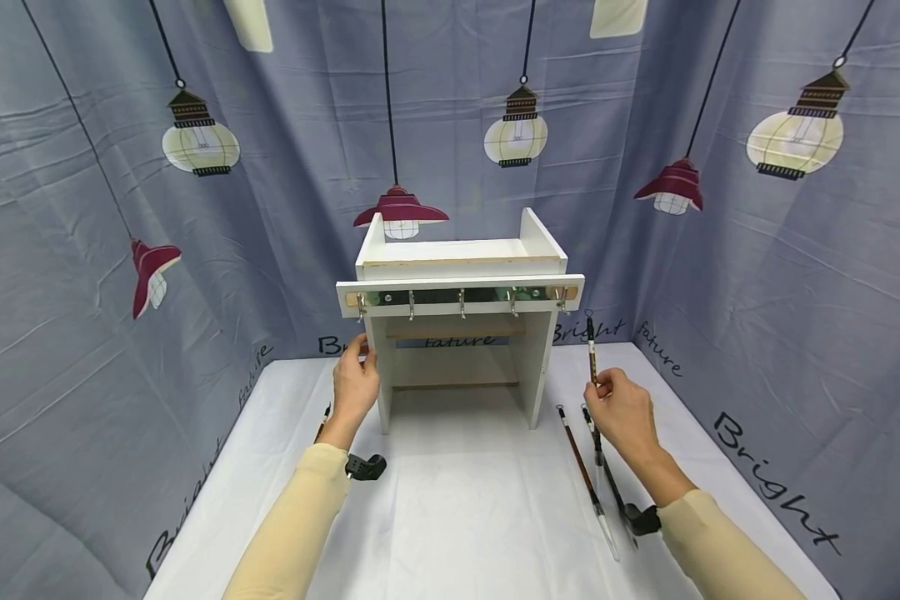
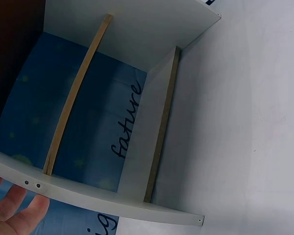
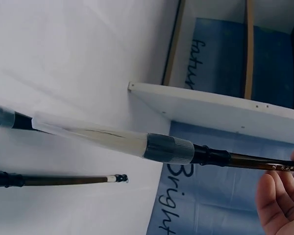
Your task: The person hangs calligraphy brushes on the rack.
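A white wooden shelf stand (image 1: 462, 271) carries a rail of several metal hooks (image 1: 462, 303) across its front. My left hand (image 1: 355, 385) is at its left side panel; in the left wrist view the fingertips (image 2: 35, 208) rest along the panel's outer side. Beside the right panel, my right hand (image 1: 621, 410) pinches a calligraphy brush (image 1: 592, 350) by its handle, loop end up, near the rail's right end. In the right wrist view the clear-capped bristle head (image 3: 112, 142) of this calligraphy brush shows below the fingers.
Two more calligraphy brushes, one brown (image 1: 581, 462) and one dark (image 1: 607, 475), lie on the white table (image 1: 450, 517) at the right. Another brush (image 1: 324, 422) shows partly behind my left wrist. A blue-grey curtain (image 1: 450, 100) printed with lamps surrounds the table.
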The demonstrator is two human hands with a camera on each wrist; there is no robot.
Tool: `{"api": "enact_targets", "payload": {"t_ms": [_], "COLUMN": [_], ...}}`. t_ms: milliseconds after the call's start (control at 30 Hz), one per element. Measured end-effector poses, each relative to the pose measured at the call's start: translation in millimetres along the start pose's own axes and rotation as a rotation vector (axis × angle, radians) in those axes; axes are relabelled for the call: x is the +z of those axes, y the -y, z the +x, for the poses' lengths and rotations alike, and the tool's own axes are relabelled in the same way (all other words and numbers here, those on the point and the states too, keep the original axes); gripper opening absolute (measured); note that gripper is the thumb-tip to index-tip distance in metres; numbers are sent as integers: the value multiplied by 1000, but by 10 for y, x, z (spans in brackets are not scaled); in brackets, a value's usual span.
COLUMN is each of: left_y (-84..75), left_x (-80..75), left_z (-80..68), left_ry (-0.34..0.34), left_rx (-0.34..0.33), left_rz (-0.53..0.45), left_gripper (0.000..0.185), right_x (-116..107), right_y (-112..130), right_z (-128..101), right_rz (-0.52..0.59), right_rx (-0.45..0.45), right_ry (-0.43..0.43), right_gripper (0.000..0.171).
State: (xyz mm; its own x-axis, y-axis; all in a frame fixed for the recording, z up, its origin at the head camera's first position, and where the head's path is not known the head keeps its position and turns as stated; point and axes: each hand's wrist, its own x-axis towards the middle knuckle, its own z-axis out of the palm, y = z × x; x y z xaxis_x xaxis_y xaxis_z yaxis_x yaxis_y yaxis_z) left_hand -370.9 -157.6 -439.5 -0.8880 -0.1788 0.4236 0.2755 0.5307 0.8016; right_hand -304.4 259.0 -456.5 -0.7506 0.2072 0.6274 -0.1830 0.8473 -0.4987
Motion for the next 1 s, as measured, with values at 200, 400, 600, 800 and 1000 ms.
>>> {"api": "enact_targets", "payload": {"t_ms": [200,400,600,800,1000], "left_y": [30,36,13,-11,-8], "left_x": [6,2,-2,-4,-9], "left_z": [-8,-13,4,16,-4], "left_ry": [2,-1,-9,-5,-1], "left_rx": [2,11,22,10,-2], "left_rz": [-2,-3,-2,-3,2], "left_gripper": [42,42,41,42,42], "right_x": [-10,-19,-37,-49,-32], "right_y": [42,68,122,154,153], "right_z": [-17,-12,6,17,-7], "right_rz": [4,11,20,40,42], "right_rx": [-4,-31,-43,-67,-45], "right_ry": [8,-13,-32,-48,-27], "right_gripper": [11,10,11,10,10]}}
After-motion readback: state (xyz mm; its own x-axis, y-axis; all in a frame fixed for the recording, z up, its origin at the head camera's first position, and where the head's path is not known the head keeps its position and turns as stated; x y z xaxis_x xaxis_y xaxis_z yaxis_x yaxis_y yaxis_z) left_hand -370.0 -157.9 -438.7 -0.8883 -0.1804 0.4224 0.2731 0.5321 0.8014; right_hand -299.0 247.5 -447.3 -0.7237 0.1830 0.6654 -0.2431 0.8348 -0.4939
